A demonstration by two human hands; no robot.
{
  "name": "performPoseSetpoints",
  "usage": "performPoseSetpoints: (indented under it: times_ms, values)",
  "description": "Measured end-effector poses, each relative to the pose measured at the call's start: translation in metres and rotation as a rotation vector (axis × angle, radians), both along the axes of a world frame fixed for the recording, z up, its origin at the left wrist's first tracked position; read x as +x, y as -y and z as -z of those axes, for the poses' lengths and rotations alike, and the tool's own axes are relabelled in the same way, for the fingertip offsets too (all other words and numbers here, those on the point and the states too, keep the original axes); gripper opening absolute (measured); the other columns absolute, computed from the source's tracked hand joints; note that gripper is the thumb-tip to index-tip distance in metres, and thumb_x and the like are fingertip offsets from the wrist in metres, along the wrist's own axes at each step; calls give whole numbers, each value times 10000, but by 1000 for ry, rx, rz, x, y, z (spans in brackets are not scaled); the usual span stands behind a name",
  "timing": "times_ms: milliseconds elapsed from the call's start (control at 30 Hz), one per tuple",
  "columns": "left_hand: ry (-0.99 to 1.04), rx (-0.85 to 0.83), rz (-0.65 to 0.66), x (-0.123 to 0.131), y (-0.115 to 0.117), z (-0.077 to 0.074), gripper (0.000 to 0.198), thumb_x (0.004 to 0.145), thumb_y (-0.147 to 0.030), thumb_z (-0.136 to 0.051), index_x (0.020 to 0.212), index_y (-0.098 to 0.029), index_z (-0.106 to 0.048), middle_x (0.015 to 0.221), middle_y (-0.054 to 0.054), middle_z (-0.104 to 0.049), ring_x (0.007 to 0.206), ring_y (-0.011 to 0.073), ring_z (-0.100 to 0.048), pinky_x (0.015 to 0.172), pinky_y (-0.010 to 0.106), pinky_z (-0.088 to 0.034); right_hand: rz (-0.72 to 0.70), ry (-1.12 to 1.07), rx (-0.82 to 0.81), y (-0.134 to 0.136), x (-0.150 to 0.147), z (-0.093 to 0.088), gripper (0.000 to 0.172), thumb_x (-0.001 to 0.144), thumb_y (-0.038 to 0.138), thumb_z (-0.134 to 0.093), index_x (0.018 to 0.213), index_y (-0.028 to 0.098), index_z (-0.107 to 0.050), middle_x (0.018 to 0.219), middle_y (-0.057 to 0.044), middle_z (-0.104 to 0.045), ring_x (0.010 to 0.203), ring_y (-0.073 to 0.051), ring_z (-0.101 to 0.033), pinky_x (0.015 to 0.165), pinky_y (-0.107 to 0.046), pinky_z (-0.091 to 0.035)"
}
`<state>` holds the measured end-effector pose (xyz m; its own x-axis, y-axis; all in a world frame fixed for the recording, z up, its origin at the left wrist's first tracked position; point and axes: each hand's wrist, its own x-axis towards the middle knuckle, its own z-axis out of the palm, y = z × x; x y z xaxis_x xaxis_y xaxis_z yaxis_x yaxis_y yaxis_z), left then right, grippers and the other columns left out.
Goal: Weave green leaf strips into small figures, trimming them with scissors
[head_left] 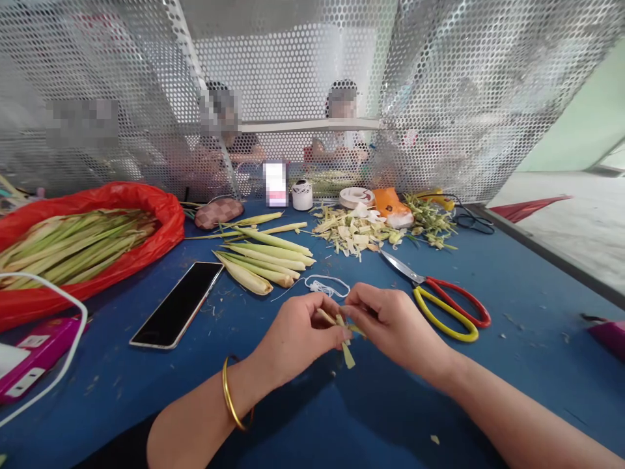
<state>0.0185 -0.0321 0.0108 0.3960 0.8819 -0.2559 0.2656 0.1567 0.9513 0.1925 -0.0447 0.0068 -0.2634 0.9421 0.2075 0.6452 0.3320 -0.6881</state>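
Low over the blue table, my left hand (305,339) pinches a pale green leaf strip (347,355) between thumb and fingers. My right hand (385,319) meets it from the right, its thumb and fingertips closed on the same folded strip. Fingers cover most of the strip; one flat end hangs down below them. Just beyond my hands lies a small bundle of white string (325,285). Several pale green leaf stalks (268,257) are fanned out behind my left hand. Scissors (439,296) with one red and one yellow handle rest beside my right hand, blades pointing away.
At left are a red plastic bag (166,218) of long leaves, a phone (178,306) and a purple power strip (36,358) with a white cable. Trimmings (349,231), a tape roll (356,197) and a thread spool (302,195) lie along a perforated metal screen (293,71); people sit behind it.
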Motion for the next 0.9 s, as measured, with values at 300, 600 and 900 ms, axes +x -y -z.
performPoseSetpoints:
  times_ms: [300, 600, 900]
  values:
    - [-2, 301, -24, 3, 10, 1, 273, 738, -153, -660, 982, -256, -591, 790, -8, -751, 739, 176, -705, 693, 234, -498, 37, -641, -717, -3, -2, -3, 329, 749, 469, -669, 647, 196, -515, 389, 81, -488, 296, -41, -294, 318, -173, -183]
    - [2, 282, -85, 0, 8, 3, 75, 757, -275, -702, 798, -218, -730, 759, 21, -727, 691, 177, -669, 660, 246, -494, 147, -745, -641, -8, -8, 4, 276, 652, 369, -729, 599, 175, -540, 396, 114, -343, 394, -37, -214, 394, -192, -133]
    - [217, -18, -360, 4, -3, 0, 135, 664, -236, -748, 771, -177, -688, 646, 1, -697, 629, 147, -650, 649, 238, -500, 55, -279, -154, -2, -8, 13, 274, 877, 294, -529, 632, 198, -454, 543, 69, -371, 520, -94, -333, 477, -216, -275]
